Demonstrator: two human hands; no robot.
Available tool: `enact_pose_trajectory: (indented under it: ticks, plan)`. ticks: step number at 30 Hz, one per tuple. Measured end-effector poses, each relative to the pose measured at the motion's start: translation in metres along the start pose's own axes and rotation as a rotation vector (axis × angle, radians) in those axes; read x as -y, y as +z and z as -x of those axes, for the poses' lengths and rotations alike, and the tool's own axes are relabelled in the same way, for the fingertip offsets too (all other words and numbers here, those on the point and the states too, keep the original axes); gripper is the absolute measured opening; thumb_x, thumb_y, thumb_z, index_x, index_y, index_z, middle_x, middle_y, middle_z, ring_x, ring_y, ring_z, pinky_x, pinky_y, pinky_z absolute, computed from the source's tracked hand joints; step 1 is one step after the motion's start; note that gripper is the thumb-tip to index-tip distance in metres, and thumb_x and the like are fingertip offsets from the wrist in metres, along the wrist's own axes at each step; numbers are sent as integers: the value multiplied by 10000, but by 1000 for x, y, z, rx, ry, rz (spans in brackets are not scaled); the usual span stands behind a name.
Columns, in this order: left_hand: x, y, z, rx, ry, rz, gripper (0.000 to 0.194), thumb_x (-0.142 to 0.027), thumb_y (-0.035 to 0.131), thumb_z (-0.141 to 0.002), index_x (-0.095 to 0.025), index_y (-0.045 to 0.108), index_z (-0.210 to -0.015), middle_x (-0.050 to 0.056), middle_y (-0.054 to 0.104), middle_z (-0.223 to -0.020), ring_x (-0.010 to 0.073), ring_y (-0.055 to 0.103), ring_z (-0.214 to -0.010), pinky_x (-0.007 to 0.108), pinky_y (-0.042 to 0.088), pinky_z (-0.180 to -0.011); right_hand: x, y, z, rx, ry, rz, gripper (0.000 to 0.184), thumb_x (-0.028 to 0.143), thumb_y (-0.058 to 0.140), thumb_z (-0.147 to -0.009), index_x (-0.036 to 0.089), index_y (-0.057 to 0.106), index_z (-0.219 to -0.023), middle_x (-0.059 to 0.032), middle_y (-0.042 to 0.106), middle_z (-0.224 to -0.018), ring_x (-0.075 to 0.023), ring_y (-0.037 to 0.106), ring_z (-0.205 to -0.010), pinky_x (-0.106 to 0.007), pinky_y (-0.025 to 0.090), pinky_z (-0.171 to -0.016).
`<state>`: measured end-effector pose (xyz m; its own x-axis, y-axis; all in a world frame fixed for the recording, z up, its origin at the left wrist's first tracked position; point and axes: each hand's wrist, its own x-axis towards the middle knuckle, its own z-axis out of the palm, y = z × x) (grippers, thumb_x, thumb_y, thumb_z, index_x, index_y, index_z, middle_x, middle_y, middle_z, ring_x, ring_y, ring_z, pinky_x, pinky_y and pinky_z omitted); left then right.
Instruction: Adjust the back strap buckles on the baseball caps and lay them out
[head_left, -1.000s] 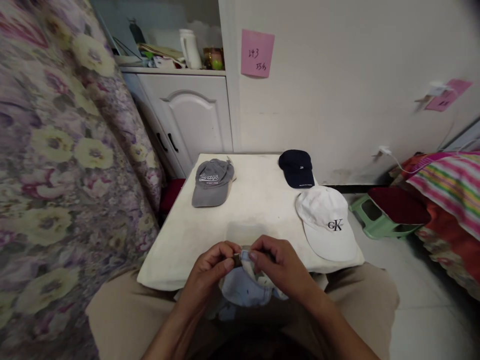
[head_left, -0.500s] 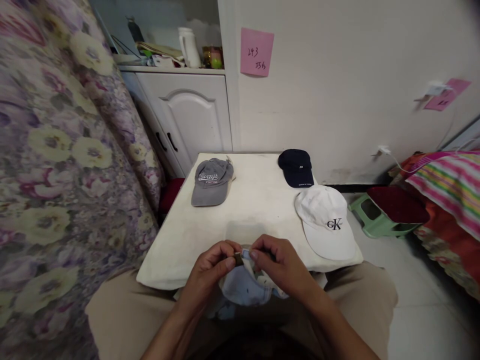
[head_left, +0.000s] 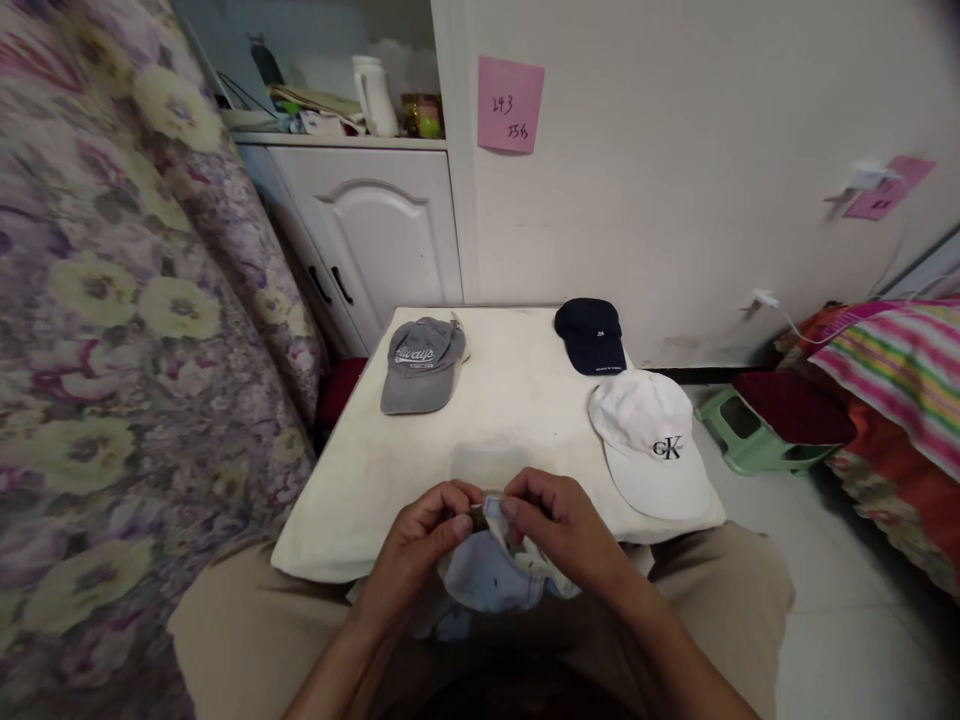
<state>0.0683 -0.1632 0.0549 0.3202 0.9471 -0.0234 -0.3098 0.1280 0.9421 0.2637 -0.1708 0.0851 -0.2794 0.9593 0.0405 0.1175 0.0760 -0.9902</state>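
A light blue cap (head_left: 491, 572) is held over my lap at the table's near edge, its strap end up between both hands. My left hand (head_left: 427, 530) is closed, thumb and fingers pinching the strap on the left side. My right hand (head_left: 559, 520) pinches the cap's band just to the right, fingers closed. Part of the cap hangs below the table edge in shadow. On the cream-covered table (head_left: 517, 390) lie a grey cap (head_left: 424, 362) at the left, a navy cap (head_left: 591, 335) at the back right and a white cap (head_left: 651, 445) at the near right.
A floral curtain (head_left: 150, 350) hangs at the left. Behind the table stand a white cabinet (head_left: 382, 230) and the wall. To the right are a green stool (head_left: 742, 430) with a dark red top and a bed with a striped cover (head_left: 900, 350).
Both hands keep their pinch on the light blue cap with hardly any movement. The whole view has shifted very slightly.
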Motion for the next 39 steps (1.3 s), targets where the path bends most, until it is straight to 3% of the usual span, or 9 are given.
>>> enact_pose_trajectory:
  ticks: [14, 21, 26, 33, 39]
  plan:
    - [1, 1, 0, -31, -3, -35, 160, -279, 741, -782, -168, 638, -731, 46, 601, -918, 185, 534, -846, 256, 409, -744, -4, -4, -1, 46, 12, -34, 161, 289, 607, -892, 161, 631, -798, 13, 613, -644, -103, 493, -569, -219, 360, -548]
    - [2, 2, 0, -15, -4, -23, 150, -278, 732, -795, -175, 637, -742, 38, 603, -923, 185, 542, -845, 264, 416, -746, -5, -2, -1, 6, 0, 8, 176, 290, 601, -893, 162, 634, -777, 10, 616, -639, -109, 493, -573, -222, 358, -542]
    - [-5, 5, 2, -38, 19, -138, 161, -280, 722, -808, -173, 638, -722, 46, 588, -988, 196, 536, -911, 256, 406, -782, -5, -3, 0, -6, -3, 27, 138, 264, 633, -868, 159, 634, -778, 14, 614, -646, -110, 504, -593, -217, 368, -550]
    - [-12, 10, 9, -142, 2, -298, 182, -328, 725, -798, -183, 659, -709, 59, 587, -1019, 224, 535, -930, 273, 407, -788, -5, -6, -2, 54, 2, -3, 117, 244, 615, -866, 164, 632, -782, 21, 608, -639, -115, 523, -604, -223, 391, -577]
    - [-19, 13, 15, -262, 91, -509, 160, -305, 755, -761, -194, 694, -664, 64, 550, -1046, 244, 510, -1007, 275, 393, -811, -7, -3, -3, 44, 17, 17, 117, 232, 608, -859, 171, 637, -764, 18, 623, -628, -124, 534, -612, -230, 391, -590]
